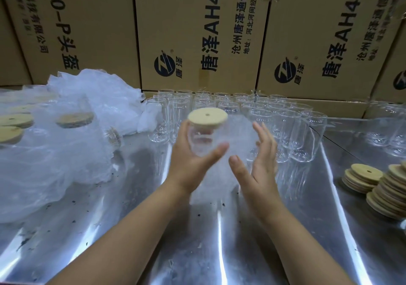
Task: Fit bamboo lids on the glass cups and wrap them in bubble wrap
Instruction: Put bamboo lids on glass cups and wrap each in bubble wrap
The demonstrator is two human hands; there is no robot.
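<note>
Just right of the wrapped cups [44,144] heaped at left, the left hand [193,155] grips a lidded glass cup [204,140] above a hazy sheet [238,146], likely bubble wrap, while the right hand [258,161] hovers open beside it, seemingly ready to fold, spare bamboo lids [380,188] stacked at right on the worktop [197,251].

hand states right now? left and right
Left hand: fingers curled round the lidded glass cup.
Right hand: open, fingers straight, gripping nothing.
</note>
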